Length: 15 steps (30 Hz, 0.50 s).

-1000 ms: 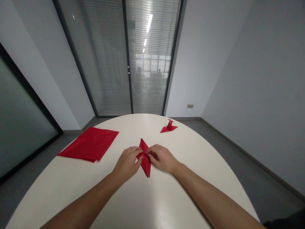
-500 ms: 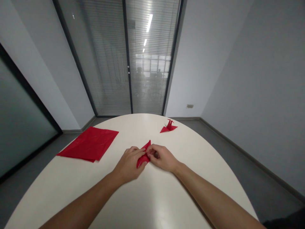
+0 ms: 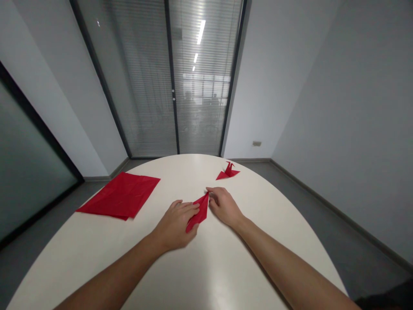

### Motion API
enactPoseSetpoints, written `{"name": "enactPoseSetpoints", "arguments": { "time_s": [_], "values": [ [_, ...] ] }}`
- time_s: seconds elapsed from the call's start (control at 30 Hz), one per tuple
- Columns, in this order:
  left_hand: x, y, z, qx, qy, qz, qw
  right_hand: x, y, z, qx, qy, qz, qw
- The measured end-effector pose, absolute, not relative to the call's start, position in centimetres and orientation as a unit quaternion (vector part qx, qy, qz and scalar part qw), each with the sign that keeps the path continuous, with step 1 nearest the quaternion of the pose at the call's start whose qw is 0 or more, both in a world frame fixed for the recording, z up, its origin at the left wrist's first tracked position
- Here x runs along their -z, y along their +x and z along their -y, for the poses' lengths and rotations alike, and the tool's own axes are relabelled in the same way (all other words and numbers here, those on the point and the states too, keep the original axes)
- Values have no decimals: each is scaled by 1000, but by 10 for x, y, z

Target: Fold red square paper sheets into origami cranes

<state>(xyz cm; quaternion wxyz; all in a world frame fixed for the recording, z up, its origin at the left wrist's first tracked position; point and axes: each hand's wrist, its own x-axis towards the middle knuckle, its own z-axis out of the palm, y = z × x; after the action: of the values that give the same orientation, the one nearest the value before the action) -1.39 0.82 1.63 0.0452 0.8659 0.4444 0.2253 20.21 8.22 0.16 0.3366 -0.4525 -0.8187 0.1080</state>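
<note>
Since half a second ago the folded red paper (image 3: 199,212) has been flattened and drawn out into a long narrow shape, and the right hand (image 3: 223,206) has been slid outward to its far tip, while the left hand (image 3: 176,224) has been lowered flat beside its near end.

Nearest the camera, both forearms are stretched over the white table (image 3: 200,275). The left hand is laid palm down, its fingers held together and extended, with the fingertips pressed on the near half of the paper. The paper lies flat on the table between the two hands, slanting up and to the right. At its far tip the right hand's thumb and forefinger are closed on the point; the remaining fingers are curled, and how firmly the tip is pinched cannot be told.

For a clean crease, the near half is best kept pinned under the flat left fingers so that nothing slips, while the tip is held taut and the edges are kept aligned. Pressure is best run along the fold from the held end outward, rather than applied at one spot, since thin paper wrinkles easily.

Farther off, a stack of red paper sheets (image 3: 119,195) lies on the left of the table, well apart from the hands. Beyond the right hand, a finished paper crane (image 3: 228,172) stands near the far edge. Behind the table, glass doors with blinds (image 3: 171,86) are seen.
</note>
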Motion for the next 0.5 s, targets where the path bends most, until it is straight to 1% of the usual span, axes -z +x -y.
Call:
{"name": "enactPoseSetpoints", "arguments": {
  "time_s": [0.27,0.5],
  "values": [
    [-15,-18,-12,-220,880,-414,70,0,204,-83,-89,-439,834,322],
    [-17,-15,-11,-243,882,-400,49,-5,204,-83,-92,-461,821,324]
  ]
}}
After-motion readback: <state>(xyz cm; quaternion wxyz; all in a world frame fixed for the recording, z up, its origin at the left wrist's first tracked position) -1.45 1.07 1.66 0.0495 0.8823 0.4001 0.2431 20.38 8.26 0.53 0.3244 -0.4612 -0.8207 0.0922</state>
